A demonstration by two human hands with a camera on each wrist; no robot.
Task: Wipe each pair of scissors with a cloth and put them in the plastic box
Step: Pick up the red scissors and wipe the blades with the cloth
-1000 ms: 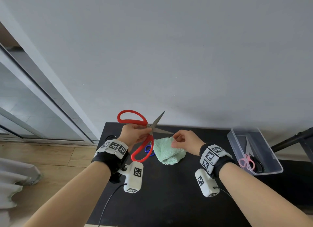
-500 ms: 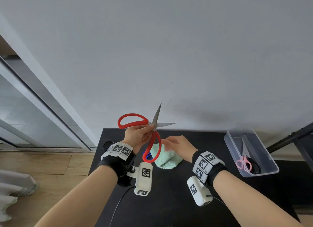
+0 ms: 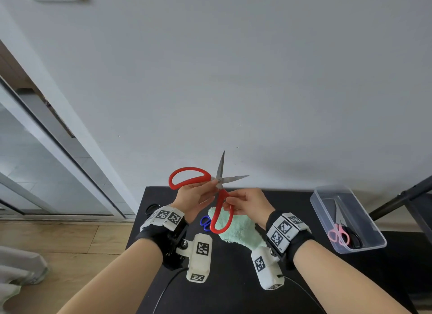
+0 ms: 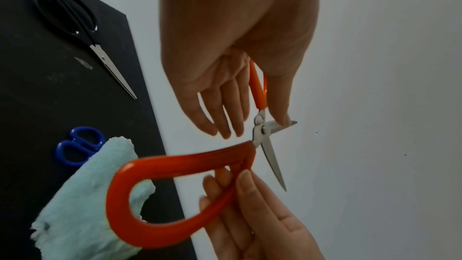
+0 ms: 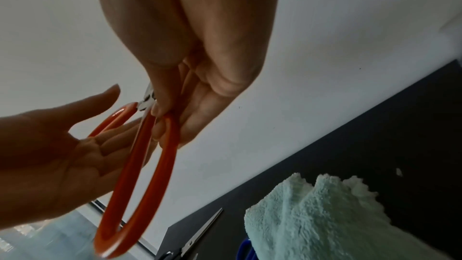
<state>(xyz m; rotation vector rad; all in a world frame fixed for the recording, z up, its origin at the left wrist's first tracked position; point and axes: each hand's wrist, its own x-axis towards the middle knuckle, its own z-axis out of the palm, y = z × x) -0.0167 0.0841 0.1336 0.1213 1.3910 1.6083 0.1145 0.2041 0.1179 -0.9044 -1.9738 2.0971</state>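
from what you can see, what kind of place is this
Probably a room at home, not a workshop: a small black table against a plain white wall, wood floor, and a sliding glass door to the left.

Bare table (image 3: pixel 233 290) separates cloth (image 3: pixel 240 229) from box (image 3: pixel 327 224).

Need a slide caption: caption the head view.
Both hands spread red scissors open above green cloth; plastic box waits right.
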